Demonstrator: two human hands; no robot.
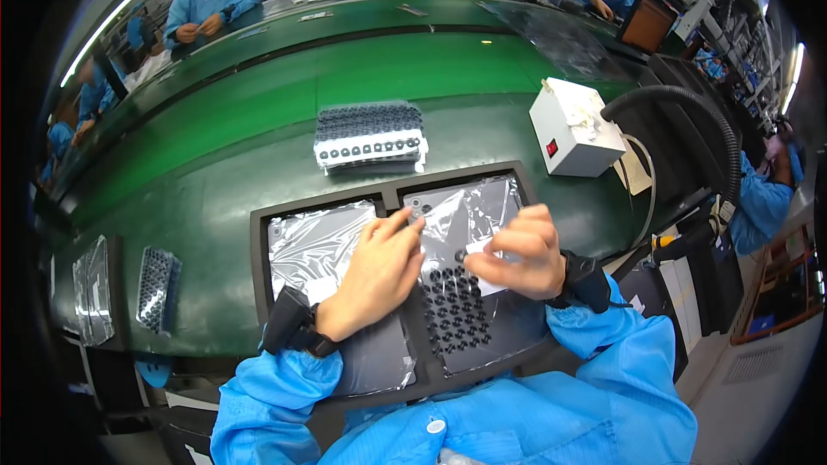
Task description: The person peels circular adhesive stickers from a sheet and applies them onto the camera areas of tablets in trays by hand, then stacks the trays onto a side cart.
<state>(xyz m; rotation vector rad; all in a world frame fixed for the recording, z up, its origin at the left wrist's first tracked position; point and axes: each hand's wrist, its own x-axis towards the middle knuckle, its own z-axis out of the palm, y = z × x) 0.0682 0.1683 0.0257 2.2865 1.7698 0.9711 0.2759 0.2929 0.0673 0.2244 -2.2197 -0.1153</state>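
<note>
Two flat grey tablet-like panels in clear film, a left panel (366,362) and a right panel (517,327), lie side by side in a black foam tray (261,267). On the right panel rests a sheet of small black rings (457,310) in rows. My left hand (383,263) reaches across the tray divider, fingers stretched out toward round camera openings (420,207) at that panel's upper corner. Over the same panel my right hand (521,254) is closed in a pinch, with a small black ring (461,256) at the thumb tip. Behind this hand a white label (487,271) is partly hidden.
Beyond the tray sits a stack of ring sheets (370,138). A white box (573,129) with a red switch and a black hose (706,108) stand at right. Another ring sheet (158,290) lies left. Across the green conveyor (258,112), people in blue work.
</note>
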